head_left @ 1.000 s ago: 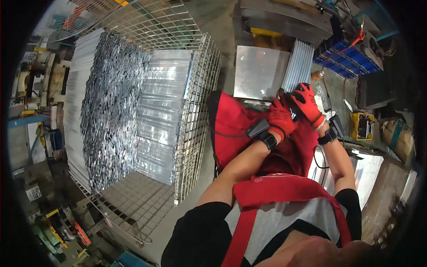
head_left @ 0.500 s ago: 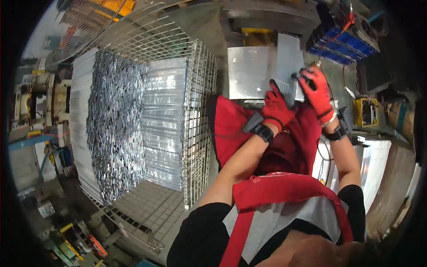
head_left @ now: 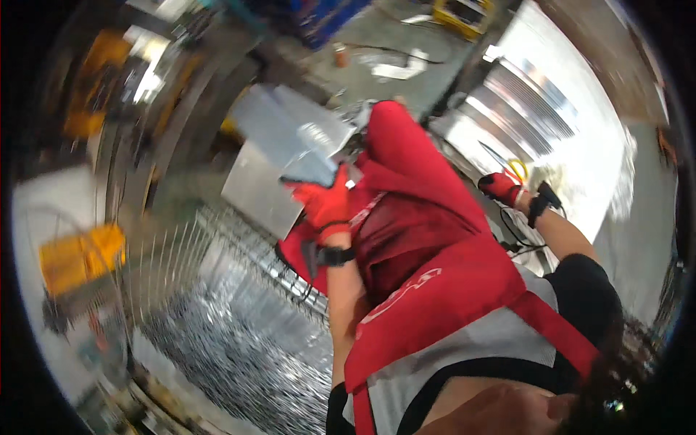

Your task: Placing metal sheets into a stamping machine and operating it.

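Note:
My left hand (head_left: 324, 203), in a red glove with dark fingertips, is closed round the near end of a stack of thin silvery metal strips (head_left: 286, 134). The strips lie on a flat metal plate (head_left: 254, 185). Off to the right, my right hand (head_left: 500, 187), gloved the same way, hangs over the edge of a white surface (head_left: 587, 170). Yellow-handled scissors (head_left: 517, 170) lie right by it. Its fingers look bent but are blurred, and whether they hold anything does not show. More ribbed metal strips (head_left: 518, 109) lie beyond the scissors.
A wire cage (head_left: 170, 264) filled with shiny metal pieces (head_left: 239, 341) stands at the lower left. A yellow crate (head_left: 464, 16) and a blue crate (head_left: 330, 18) are at the far side. Loose scraps (head_left: 402, 69) lie on the floor. My red apron (head_left: 420, 196) covers my lap.
My view has swung to the right. My right hand has left the strips by my left hand and moved over to the white surface with the scissors. My left hand stays at the strips.

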The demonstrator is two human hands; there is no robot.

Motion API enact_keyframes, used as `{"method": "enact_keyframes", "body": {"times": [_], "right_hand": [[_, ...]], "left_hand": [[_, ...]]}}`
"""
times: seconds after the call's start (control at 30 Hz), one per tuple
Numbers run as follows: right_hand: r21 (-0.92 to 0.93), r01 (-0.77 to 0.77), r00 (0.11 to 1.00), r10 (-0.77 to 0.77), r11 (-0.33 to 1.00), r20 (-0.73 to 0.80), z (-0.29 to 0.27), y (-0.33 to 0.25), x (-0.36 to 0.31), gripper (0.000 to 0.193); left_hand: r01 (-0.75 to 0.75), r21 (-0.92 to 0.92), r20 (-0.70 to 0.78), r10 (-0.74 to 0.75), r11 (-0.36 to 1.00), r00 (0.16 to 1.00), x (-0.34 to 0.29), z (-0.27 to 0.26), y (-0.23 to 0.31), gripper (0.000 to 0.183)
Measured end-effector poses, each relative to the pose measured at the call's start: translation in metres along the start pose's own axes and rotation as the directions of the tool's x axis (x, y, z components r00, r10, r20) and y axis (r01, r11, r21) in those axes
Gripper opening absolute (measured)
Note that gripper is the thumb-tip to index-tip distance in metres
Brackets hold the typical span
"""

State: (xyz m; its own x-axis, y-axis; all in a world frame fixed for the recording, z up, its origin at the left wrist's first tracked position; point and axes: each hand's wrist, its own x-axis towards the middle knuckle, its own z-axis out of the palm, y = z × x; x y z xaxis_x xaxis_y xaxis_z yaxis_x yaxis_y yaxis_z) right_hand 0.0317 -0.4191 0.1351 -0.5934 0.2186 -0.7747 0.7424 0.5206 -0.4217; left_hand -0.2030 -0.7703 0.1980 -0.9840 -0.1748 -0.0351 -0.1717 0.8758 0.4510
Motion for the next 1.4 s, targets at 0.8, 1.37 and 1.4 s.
{"method": "enact_keyframes", "body": {"times": [0.8, 1.37, 1.4], "right_hand": [[-0.417, -0.230, 0.853, -0.024, 0.879, -0.521, 0.026, 0.205, 0.107, 0.056], [0.812, -0.040, 0.999, 0.024, 0.583, 0.032, 0.022, 0.135, 0.052, 0.060], [0.836, 0.063, 0.996, -0.089, 0.546, -0.017, 0.020, 0.104, 0.031, 0.056]], "left_hand": [[0.087, -0.074, 0.079, -0.082, 0.993, 0.994, 0.001, -0.014, 0.013, 0.131], [0.065, -0.130, 0.053, -0.058, 0.989, 0.997, 0.000, -0.004, -0.002, 0.133], [0.073, -0.134, 0.067, -0.065, 0.988, 0.996, 0.001, -0.005, -0.001, 0.133]]}}
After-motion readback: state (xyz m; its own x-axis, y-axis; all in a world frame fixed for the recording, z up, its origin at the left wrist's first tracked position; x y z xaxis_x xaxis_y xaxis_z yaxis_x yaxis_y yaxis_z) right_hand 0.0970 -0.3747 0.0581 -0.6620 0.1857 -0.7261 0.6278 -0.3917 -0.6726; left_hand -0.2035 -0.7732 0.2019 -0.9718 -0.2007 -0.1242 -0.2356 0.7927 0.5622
